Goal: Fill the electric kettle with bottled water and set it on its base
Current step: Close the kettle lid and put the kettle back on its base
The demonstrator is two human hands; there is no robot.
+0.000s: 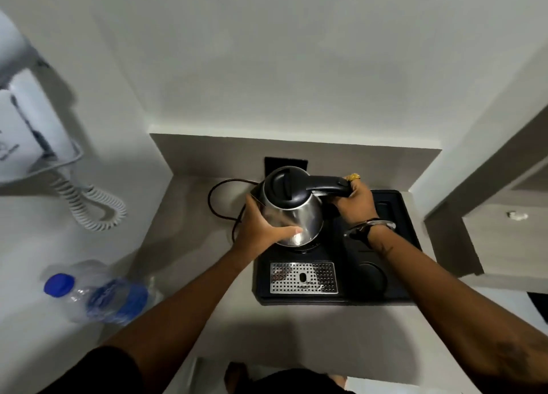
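Note:
A steel electric kettle (299,215) with a black lid, shut, and a black handle stands at the back left of a black tray (397,215). Its black base (305,249) shows only as a thin dark rim under it; I cannot tell if the kettle rests fully on it. My left hand (261,230) cups the kettle's left side, thumb across the steel front. My right hand (354,199) grips the handle, a gold ring on one finger. A clear water bottle (98,297) with a blue cap and blue label lies on its side at the far left, apart from both hands.
The tray holds a perforated metal drip grate (302,276) and a round recess (372,276). A black power cord (215,206) loops behind the kettle toward a wall socket (284,162). A wall-mounted hair dryer (26,126) with a coiled cord hangs at left. A cabinet (489,215) stands to the right.

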